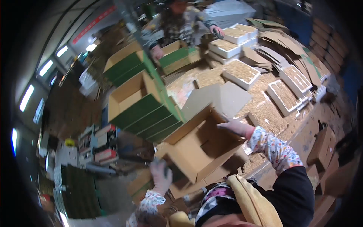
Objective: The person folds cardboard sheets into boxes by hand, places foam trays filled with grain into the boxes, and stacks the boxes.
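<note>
An open-topped cardboard box (196,145) sits tilted in front of me, its brown inside showing. My right hand (239,128), in a pale glove with dark fingertips, hooks over the box's right rim, fingers on the inner side. Beside the near left side of the box is my left hand (162,177), gloved the same way. Its fingers point up and stand a little apart, with nothing visible in them. Folded cardboard (141,185) lies just left of that hand. A flat grey sheet (217,99) rests beyond the box.
Stacked green-and-brown boxes (145,113) rise at left. Across the table, a person (181,26) in gloves touches another green box (177,58). White foam trays (242,73) filled with tan pieces stand among loose tan pieces (261,104). Flattened cardboard (280,41) is piled at far right.
</note>
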`<action>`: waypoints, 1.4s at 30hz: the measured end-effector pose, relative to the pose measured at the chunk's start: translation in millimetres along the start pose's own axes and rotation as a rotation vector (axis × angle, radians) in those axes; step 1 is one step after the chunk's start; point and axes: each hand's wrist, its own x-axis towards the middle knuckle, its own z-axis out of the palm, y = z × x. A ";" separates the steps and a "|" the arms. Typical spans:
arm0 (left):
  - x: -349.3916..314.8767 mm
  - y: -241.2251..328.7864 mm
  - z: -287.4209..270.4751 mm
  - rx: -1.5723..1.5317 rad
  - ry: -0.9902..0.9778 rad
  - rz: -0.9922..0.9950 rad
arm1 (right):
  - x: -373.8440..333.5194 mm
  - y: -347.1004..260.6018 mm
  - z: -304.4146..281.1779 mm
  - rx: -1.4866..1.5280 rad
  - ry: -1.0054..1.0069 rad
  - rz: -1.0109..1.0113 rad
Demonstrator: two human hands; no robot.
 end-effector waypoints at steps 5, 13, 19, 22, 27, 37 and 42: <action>119.2 25.4 -18.0 -0.559 0.149 -0.783 | 14.6 -44.4 33.6 0.320 -0.084 0.304; 133.7 14.0 -7.4 -0.153 0.146 -0.573 | -128.5 209.6 -243.4 -0.240 1.721 0.866; 121.5 -16.7 2.5 0.028 0.061 -0.643 | -96.4 300.9 -281.7 0.297 1.689 0.284; 87.6 -75.5 3.3 0.298 -0.040 -0.487 | -66.6 229.0 -272.9 0.390 1.710 0.504; 138.2 27.1 -8.6 -0.014 0.156 -0.644 | -55.6 300.5 -283.4 0.549 1.915 0.925; 158.0 31.1 11.5 0.015 0.120 -0.564 | -75.6 445.0 -348.2 0.968 2.000 -0.070; 95.1 13.7 -23.1 0.120 0.153 -0.693 | 11.7 231.5 -236.8 0.980 1.551 0.601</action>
